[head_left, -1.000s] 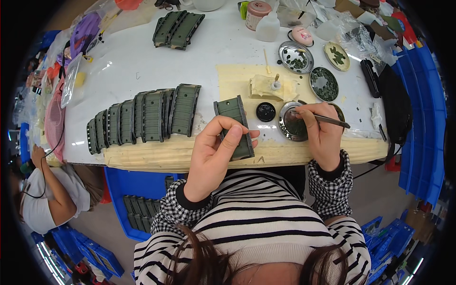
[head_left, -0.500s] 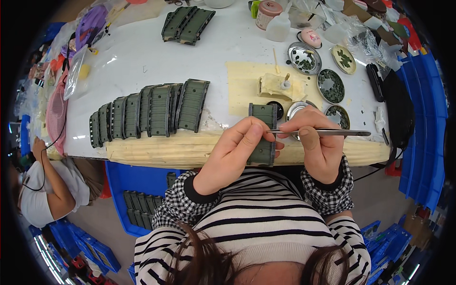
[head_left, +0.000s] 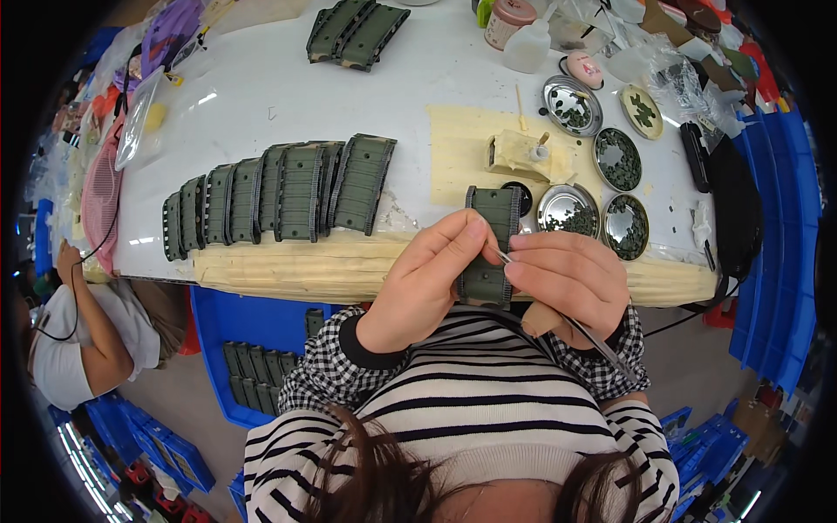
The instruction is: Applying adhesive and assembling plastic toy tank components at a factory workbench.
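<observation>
My left hand (head_left: 423, 283) is closed around a dark green curved panel (head_left: 493, 209) with ridged grey edges, its thumb and forefinger pinched over the panel's face. Whatever tiny piece may sit between those fingertips cannot be made out. Metal tweezers (head_left: 602, 347) are gripped in my right hand (head_left: 571, 279), their tip touching or very near my left fingertips and their back end slanting down to the right. The right thumb has a tan covering. Similar green panels (head_left: 298, 192) stand in an overlapping row to the left on the table.
Round metal dishes (head_left: 617, 159) of small dark green pieces stand at right, near a wrapped yellowish block (head_left: 523, 157). More panels lie at the back (head_left: 357, 33). A blue bin (head_left: 253, 314) holds parts below the table. Another person's arm (head_left: 91, 301) is at far left.
My right hand has rolled, and the tweezers have swung from nearly level to slanting down to the right. The left hand still holds the panel. The view has shifted slightly.
</observation>
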A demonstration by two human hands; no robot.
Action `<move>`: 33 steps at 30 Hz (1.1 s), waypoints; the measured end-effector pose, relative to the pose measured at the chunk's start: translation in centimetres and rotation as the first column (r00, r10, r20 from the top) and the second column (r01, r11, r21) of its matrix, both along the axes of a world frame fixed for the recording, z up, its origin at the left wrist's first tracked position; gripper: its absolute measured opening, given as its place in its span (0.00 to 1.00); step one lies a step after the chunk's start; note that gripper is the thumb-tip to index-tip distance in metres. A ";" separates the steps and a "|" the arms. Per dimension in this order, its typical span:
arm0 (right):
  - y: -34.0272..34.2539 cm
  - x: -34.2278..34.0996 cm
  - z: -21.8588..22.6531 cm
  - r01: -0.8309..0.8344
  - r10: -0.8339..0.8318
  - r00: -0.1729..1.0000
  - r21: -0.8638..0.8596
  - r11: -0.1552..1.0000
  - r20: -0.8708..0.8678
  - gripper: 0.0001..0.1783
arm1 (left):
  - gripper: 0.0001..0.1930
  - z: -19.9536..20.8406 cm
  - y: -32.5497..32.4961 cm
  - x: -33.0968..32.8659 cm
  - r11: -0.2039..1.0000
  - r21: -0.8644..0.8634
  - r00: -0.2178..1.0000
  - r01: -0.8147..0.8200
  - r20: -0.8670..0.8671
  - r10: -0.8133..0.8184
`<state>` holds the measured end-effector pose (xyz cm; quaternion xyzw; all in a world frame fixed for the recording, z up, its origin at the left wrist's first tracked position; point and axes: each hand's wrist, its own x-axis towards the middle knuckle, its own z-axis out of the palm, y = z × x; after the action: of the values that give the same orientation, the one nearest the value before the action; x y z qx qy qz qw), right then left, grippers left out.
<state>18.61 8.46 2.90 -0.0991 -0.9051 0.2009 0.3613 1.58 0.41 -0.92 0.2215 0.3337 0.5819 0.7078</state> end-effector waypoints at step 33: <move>0.7 0.5 -3.9 0.372 -0.415 0.910 -0.480 0.794 0.019 0.09 | 0.34 1.3 -0.9 -1.0 0.986 -0.026 0.984 -0.164 0.063 0.166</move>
<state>19.08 9.20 -0.97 -0.3615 -0.7709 0.3402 0.3992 0.55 -0.47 0.39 0.1669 0.3338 0.6420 0.6698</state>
